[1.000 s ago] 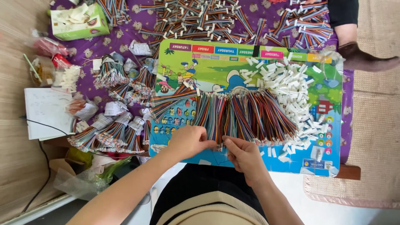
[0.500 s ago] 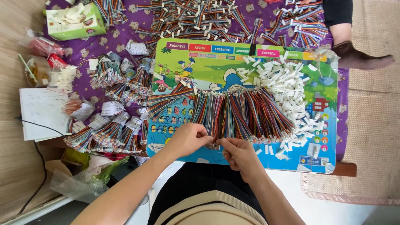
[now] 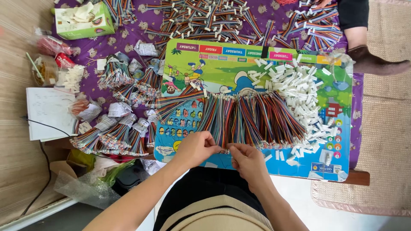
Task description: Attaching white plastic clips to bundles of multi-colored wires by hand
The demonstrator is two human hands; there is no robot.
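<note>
Wires (image 3: 252, 117) — fanned row on board (image 3: 214, 68), worktop centre. Left hand (image 3: 196, 147) and right hand (image 3: 247, 160) — fingers pinched on near wire ends. White connectors (image 3: 299, 85) heaped just right; bundles (image 3: 115, 132) left.

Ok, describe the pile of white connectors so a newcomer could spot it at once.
Find the colourful cartoon board on the purple cloth. On its right half lies the white connector pile, loose plastic pieces. Unlike the rainbow wire bundles beside it, it is plain white.
</note>
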